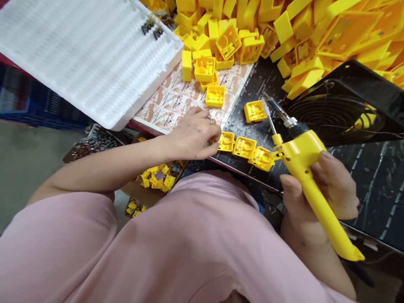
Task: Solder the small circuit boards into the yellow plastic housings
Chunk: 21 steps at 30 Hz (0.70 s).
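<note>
My right hand [325, 189] is wrapped round the grip of a yellow soldering gun [299, 153] with a solder feed tube beside its metal tip. The tip points up and away, over the dark mat, close to a single yellow plastic housing [255, 111]. In a line along the table's front edge lie three more small housings [244, 147], open side up. At the left end of this line, my left hand [198, 132] rests low with curled fingers, touching or nearly touching the nearest housing. What lies under its fingers is hidden.
A white foam tray [94, 54] with small black parts [153, 28] lies at the left. Yellow housings are heaped [227, 38] along the back. A black fan [347, 105] stands at the right. Below the table edge, a box [139, 189] holds more yellow pieces.
</note>
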Motion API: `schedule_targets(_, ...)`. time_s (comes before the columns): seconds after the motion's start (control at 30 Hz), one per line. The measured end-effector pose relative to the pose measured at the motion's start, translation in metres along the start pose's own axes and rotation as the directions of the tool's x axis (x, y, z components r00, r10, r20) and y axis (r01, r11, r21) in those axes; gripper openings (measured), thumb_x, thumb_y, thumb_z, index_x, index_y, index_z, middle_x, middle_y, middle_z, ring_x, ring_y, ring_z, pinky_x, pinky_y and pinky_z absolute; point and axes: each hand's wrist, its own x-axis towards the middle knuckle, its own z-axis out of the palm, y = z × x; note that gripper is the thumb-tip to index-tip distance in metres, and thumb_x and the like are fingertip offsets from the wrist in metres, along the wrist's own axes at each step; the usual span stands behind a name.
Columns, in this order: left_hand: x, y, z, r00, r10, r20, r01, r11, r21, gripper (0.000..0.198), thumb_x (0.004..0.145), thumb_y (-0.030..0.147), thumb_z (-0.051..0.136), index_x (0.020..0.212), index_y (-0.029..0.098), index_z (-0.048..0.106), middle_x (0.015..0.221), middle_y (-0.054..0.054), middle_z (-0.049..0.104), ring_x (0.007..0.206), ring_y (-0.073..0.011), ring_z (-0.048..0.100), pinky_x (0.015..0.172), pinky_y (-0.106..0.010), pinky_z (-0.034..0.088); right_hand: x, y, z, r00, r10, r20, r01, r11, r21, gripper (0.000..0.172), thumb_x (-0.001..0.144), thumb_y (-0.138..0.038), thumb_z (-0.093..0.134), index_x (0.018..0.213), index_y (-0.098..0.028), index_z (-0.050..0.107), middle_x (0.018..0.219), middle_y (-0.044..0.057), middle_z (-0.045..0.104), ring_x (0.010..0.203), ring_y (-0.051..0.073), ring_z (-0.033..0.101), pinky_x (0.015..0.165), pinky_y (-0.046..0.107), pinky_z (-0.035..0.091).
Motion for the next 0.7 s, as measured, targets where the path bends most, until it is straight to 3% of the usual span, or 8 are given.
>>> schedule_targets(0.07, 0.005, -0.012, -0.013, 0.999, -0.042, -0.002, 0.041, 0.994, -0.103, 0.025, 0.092, 0.038, 0.055, 0.087, 0.021, 0.073, 0.083, -0.003, 0.075, 0.088, -0.0211, 0.065, 0.088, -0.039, 0.049, 0.014, -0.008, 0.004, 0.989, -0.096, -0.11, 0.087, 0.993, -0.081, 0.066, 0.089, -0.036, 0.083, 0.15, -0.029, 0.06, 0.112, 0.007, 0.081, 0.087, 0.028, 0.08, 0.076, 0.033, 0.067)
schedule_targets(0.2, 0.034, -0.029, -0.027, 0.936, -0.313, -0.16, 0.32, 0.947, 0.024, 0.041, 0.105, 0.048, 0.044, 0.106, 0.019, 0.072, 0.09, -0.005, 0.073, 0.092, -0.0193, 0.064, 0.083, -0.039, 0.047, 0.043, -0.018, 0.009, 0.957, -0.239, 0.166, 0.248, 0.968, -0.037, 0.051, 0.098, -0.025, 0.072, 0.147, -0.028, 0.061, 0.082, 0.0, 0.079, 0.061, 0.017, 0.073, 0.064, 0.023, 0.06)
schedule_targets(0.3, 0.061, -0.034, -0.01, 0.902, -0.382, -0.2, 0.415, 0.896, 0.16, 0.051, 0.102, 0.062, 0.047, 0.111, 0.017, 0.07, 0.082, -0.006, 0.068, 0.094, -0.0263, 0.067, 0.083, -0.045, 0.045, 0.054, -0.015, 0.017, 0.931, -0.257, 0.259, 0.3, 0.944, -0.139, 0.029, 0.096, -0.02, 0.074, 0.124, -0.029, 0.071, 0.074, -0.002, 0.072, 0.058, 0.014, 0.067, 0.061, 0.023, 0.054)
schedule_targets(0.37, 0.069, -0.04, 0.005, 0.92, -0.349, -0.18, 0.38, 0.908, 0.179, 0.048, 0.095, 0.061, 0.059, 0.107, 0.016, 0.07, 0.081, -0.007, 0.067, 0.094, -0.0309, 0.068, 0.085, -0.046, 0.045, 0.054, -0.009, 0.025, 0.923, -0.251, 0.292, 0.301, 0.943, -0.141, 0.024, 0.095, -0.019, 0.074, 0.118, -0.028, 0.072, 0.077, -0.002, 0.071, 0.065, 0.015, 0.068, 0.069, 0.025, 0.057)
schedule_targets(0.47, 0.063, -0.052, 0.016, 0.968, -0.23, -0.105, 0.243, 0.961, 0.135, 0.041, 0.091, 0.053, 0.064, 0.112, 0.018, 0.069, 0.087, -0.008, 0.069, 0.099, -0.0329, 0.07, 0.089, -0.043, 0.046, 0.049, 0.001, 0.035, 0.929, -0.238, 0.284, 0.275, 0.956, -0.1, 0.037, 0.094, -0.023, 0.076, 0.13, -0.028, 0.066, 0.089, 0.0, 0.074, 0.078, 0.02, 0.073, 0.09, 0.038, 0.063)
schedule_targets(0.57, 0.048, -0.052, 0.004, 0.996, -0.083, -0.015, 0.084, 0.995, 0.062, 0.045, 0.091, 0.05, 0.063, 0.127, 0.024, 0.065, 0.105, -0.007, 0.072, 0.11, -0.0315, 0.068, 0.095, -0.04, 0.047, 0.048, 0.001, 0.035, 0.941, -0.221, 0.257, 0.249, 0.965, -0.081, 0.049, 0.09, -0.027, 0.081, 0.136, -0.029, 0.062, 0.097, 0.003, 0.077, 0.088, 0.024, 0.076, 0.094, 0.042, 0.063)
schedule_targets(0.63, 0.038, -0.042, -0.01, 0.999, -0.036, -0.014, 0.037, 0.999, 0.032, 0.043, 0.093, 0.047, 0.061, 0.13, 0.026, 0.065, 0.119, -0.007, 0.072, 0.116, -0.0312, 0.066, 0.098, -0.04, 0.046, 0.053, -0.004, 0.029, 0.934, -0.247, 0.259, 0.277, 0.957, -0.084, 0.045, 0.089, -0.026, 0.083, 0.131, -0.03, 0.065, 0.089, 0.001, 0.076, 0.081, 0.021, 0.075, 0.089, 0.038, 0.063)
schedule_targets(0.7, 0.027, -0.027, -0.022, 0.999, -0.029, -0.04, 0.029, 1.0, 0.008, 0.033, 0.097, 0.042, 0.055, 0.12, 0.025, 0.071, 0.121, -0.007, 0.072, 0.112, -0.0294, 0.067, 0.096, -0.041, 0.046, 0.06, -0.01, 0.021, 0.917, -0.298, 0.266, 0.332, 0.939, -0.092, 0.036, 0.092, -0.028, 0.082, 0.125, -0.028, 0.068, 0.075, -0.004, 0.07, 0.064, 0.016, 0.07, 0.077, 0.031, 0.061)
